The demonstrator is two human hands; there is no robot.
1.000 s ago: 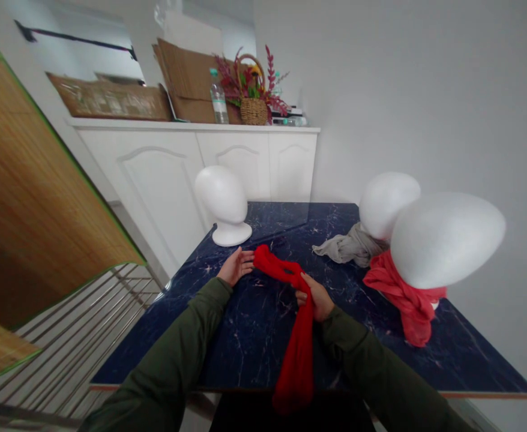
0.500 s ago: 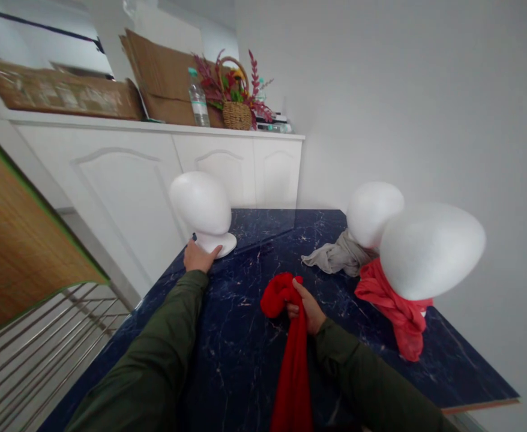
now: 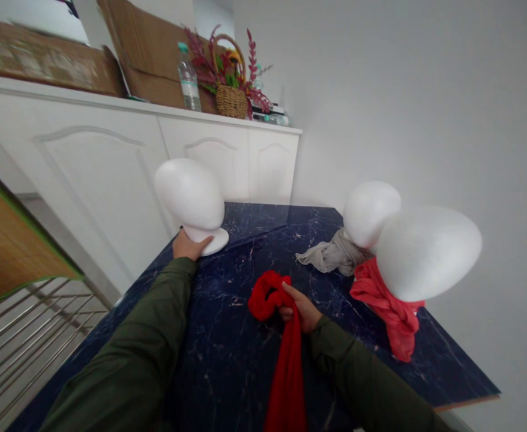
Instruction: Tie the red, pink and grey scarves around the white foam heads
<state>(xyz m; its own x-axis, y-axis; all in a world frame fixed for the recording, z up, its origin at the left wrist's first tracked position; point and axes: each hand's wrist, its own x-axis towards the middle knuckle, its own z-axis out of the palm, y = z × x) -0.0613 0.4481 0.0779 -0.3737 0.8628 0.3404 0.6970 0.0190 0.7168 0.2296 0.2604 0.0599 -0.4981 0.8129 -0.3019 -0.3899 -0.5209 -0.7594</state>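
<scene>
At the table's far left edge stands a white foam mannequin head on a round base. My left hand is closed around its neck, just above the base, with the thumb in front and the other fingers hidden behind. Near the middle, my right hand grips a bright red scarf. Its upper part curves into a loop left of my fingers, while the long tail hangs down toward me.
On the right, two more white mannequin heads stand: the farther one wears a grey scarf, the nearer one a coral scarf. Behind the dark blue marbled table is a white cabinet. A metal rack is at left.
The view has shifted slightly, so most things sit a little farther left. My left hand has settled closer around the mannequin's neck. My right hand keeps its grip on the red scarf.
</scene>
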